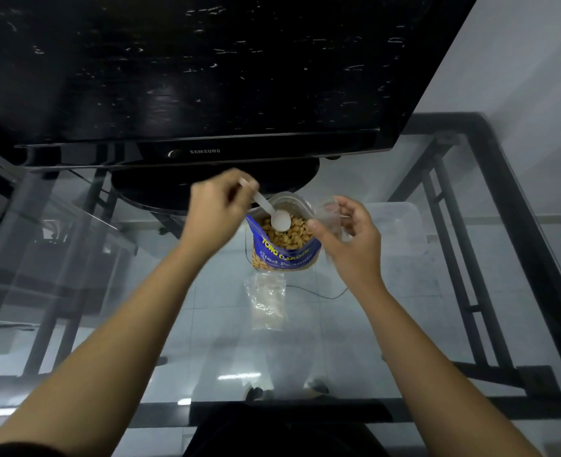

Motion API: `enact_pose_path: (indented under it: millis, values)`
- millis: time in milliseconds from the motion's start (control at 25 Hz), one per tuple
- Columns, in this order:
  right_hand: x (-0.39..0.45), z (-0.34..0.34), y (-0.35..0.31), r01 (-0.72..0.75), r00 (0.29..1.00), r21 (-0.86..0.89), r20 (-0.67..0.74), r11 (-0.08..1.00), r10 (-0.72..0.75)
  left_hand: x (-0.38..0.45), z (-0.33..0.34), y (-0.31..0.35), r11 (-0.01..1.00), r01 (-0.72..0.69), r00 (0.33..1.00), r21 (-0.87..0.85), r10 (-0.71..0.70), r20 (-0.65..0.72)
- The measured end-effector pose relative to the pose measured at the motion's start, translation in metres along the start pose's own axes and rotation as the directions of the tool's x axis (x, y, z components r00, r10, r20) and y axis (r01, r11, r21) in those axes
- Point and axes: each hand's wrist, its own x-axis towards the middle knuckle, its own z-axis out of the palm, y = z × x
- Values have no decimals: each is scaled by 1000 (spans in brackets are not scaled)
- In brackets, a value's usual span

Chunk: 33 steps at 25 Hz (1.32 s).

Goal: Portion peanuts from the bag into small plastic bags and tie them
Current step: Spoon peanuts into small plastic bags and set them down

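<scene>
An open blue peanut bag [284, 253] stands upright on the glass table, peanuts [289, 234] visible in its mouth. My left hand [214, 214] grips the handle of a white plastic spoon [279, 219], whose bowl sits over the peanuts inside the bag. My right hand [350, 235] pinches a small clear plastic bag [330, 212] just right of the peanut bag's mouth. A stack of small clear plastic bags [267, 301] lies flat on the glass in front of the peanut bag.
A black television [203, 150] on a round stand [213, 189] fills the back of the glass table [404, 324]. A clear plastic box [401, 225] sits to the right. The black table frame [509, 206] runs along the right side.
</scene>
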Motion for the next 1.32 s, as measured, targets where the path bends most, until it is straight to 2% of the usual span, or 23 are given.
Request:
enact_pose_path:
  millis: [40, 80, 160, 200, 240, 320, 360, 400, 440, 480, 520, 560, 640, 800, 920, 1040, 1160, 1320]
  values:
    - [-3, -2, 3, -17, 1000, 9, -4, 1000, 17, -6, 10, -2, 997, -36, 997, 72, 32, 66]
    - [-6, -4, 7, -40, 999, 22, -2, 999, 41, -8, 17, -5, 998, 8, 996, 64, -13, 84]
    - [-13, -2, 15, -107, 994, 60, 26, 992, 106, -5, 23, -8, 971, 232, 972, -60, -231, 34]
    - [-15, -1, 18, -132, 991, 70, 45, 989, 129, -5, 25, -7, 950, 293, 955, -108, -296, -4]
    - [-16, 0, 19, -143, 989, 73, 58, 987, 138, -8, 26, -6, 959, 267, 963, -97, -269, -12]
    - [-14, 2, 19, -143, 988, 67, 67, 988, 138, -15, 30, 1, 998, 24, 995, 58, -29, 92]
    - [-12, 2, 18, -147, 987, 62, 73, 987, 142, -20, 32, 3, 991, -92, 984, 98, 75, 160]
    - [-11, 1, 17, -153, 985, 52, 84, 987, 148, -23, 34, 4, 989, -103, 977, 108, 80, 198]
    - [-10, -1, 17, -157, 984, 41, 97, 987, 153, -24, 34, 2, 997, -1, 984, 72, -12, 180]
    - [-10, -3, 17, -161, 982, 32, 110, 987, 156, -22, 33, 2, 984, 176, 975, -32, -170, 140]
    - [-10, -5, 17, -166, 979, 23, 125, 986, 162, -21, 32, 0, 923, 349, 936, -162, -334, 115]
    - [-10, -7, 17, -171, 976, 14, 140, 985, 167, -20, 31, -1, 845, 466, 884, -264, -454, 106]
    - [-10, -10, 17, -174, 971, -2, 164, 985, 172, -18, 32, -3, 766, 549, 829, -334, -550, 101]
    - [-7, -15, 17, -159, 971, -40, 173, 986, 163, -16, 30, -3, 702, 561, 813, -439, -568, 131]
    - [-6, -19, 12, -115, 984, -70, 129, 991, 123, -12, 25, -9, 653, 562, 797, -508, -592, 122]
    - [-3, -22, 2, -2, 995, -206, 97, 979, 23, -6, 16, -19, 611, 559, 784, -561, -609, 119]
    - [3, -19, -3, 135, 986, -379, 145, 915, -85, -2, 9, -22, 583, 562, 781, -586, -609, 143]
    - [9, -14, -7, 208, 972, -473, 196, 856, -128, 5, -7, -18, 554, 519, 791, -651, -600, 120]
